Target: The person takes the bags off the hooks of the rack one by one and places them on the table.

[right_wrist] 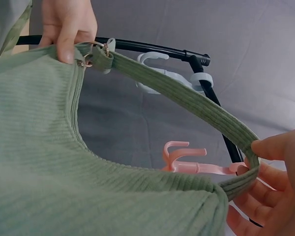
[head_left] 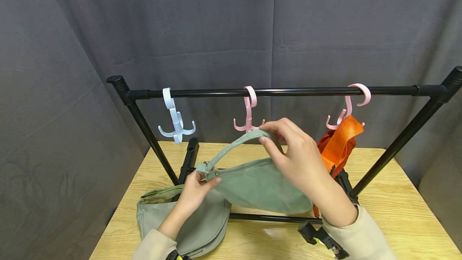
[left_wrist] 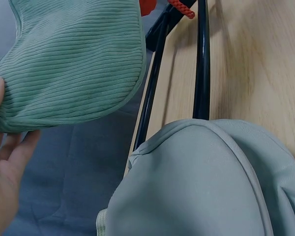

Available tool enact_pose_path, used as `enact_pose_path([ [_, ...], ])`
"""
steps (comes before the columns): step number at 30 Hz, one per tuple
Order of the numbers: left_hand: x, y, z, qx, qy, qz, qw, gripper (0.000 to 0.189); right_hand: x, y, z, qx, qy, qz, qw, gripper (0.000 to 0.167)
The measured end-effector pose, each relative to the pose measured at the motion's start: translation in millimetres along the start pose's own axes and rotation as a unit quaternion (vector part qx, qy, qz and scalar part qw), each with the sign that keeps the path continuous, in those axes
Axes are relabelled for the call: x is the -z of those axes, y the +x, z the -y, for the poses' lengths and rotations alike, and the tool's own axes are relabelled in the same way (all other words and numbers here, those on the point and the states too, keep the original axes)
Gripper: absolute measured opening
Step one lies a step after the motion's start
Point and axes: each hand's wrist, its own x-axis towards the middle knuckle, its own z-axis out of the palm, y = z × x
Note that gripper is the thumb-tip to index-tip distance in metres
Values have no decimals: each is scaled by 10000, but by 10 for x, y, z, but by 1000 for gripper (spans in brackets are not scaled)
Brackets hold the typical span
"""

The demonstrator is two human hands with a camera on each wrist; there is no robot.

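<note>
A green corduroy shoulder bag (head_left: 260, 185) is held up in front of the black rack. My left hand (head_left: 197, 191) pinches its left end, thumb in front, beside the metal ring of the strap; the right wrist view shows this hand (right_wrist: 69, 29) at the zipper end. My right hand (head_left: 297, 157) grips the strap (right_wrist: 187, 96) near its other end, thumb against fingers, so the strap arches above the zipper. Just behind the right fingertips hangs the middle pink hook (head_left: 248, 111). In the left wrist view the bag's ribbed side (left_wrist: 78, 64) fills the upper left.
A grey-green bag (head_left: 184, 220) lies on the wooden table (head_left: 390, 204) at the lower left. From the rack's black bar (head_left: 299, 92) hang a pale blue hook (head_left: 175, 119) and a right pink hook (head_left: 348, 103), with an orange strap (head_left: 341, 143) at the latter.
</note>
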Motion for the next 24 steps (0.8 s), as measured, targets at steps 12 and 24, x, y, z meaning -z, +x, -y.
enact_pose_path([
  [12, 39, -55, -67, -3, -253, -166, 9995, 33, 31, -75, -82, -49, -54, -8, 10000, 20],
  [24, 54, -58, -91, -298, -359, -307, 9984, 23, 75, -172, -153, -24, -306, 153, 9994, 34],
])
